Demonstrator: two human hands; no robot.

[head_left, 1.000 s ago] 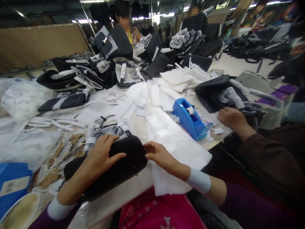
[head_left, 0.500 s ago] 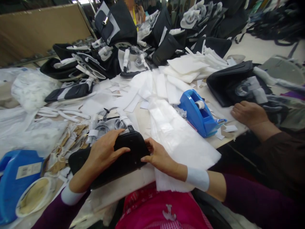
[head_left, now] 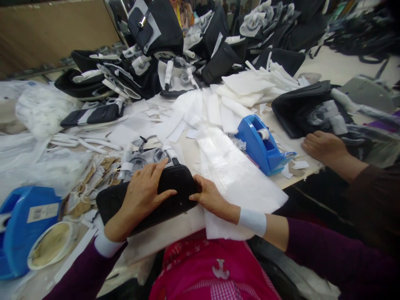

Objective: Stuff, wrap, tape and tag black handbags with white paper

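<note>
A black bag (head_left: 175, 187) lies flat at the near table edge. My left hand (head_left: 142, 196) rests on top of it, fingers spread over the leather. My right hand (head_left: 209, 198) grips the bag's right end, thumb on top and fingers curled round the edge. Wrapped handles and metal rings (head_left: 146, 156) stick out behind the bag. A sheet of white wrapping material (head_left: 240, 183) lies just right of my right hand.
A blue tape dispenser (head_left: 261, 143) stands to the right. A co-worker's hand (head_left: 323, 146) rests by another black bag (head_left: 300, 106). Piled black bags (head_left: 156, 37) and white sheets (head_left: 243, 89) fill the far side. A blue tape holder (head_left: 18, 227) sits near left.
My view has tilted down and closer. Both hands and the black bag shifted slightly away from me on the table; my left fingers reached further over the bag's top.
</note>
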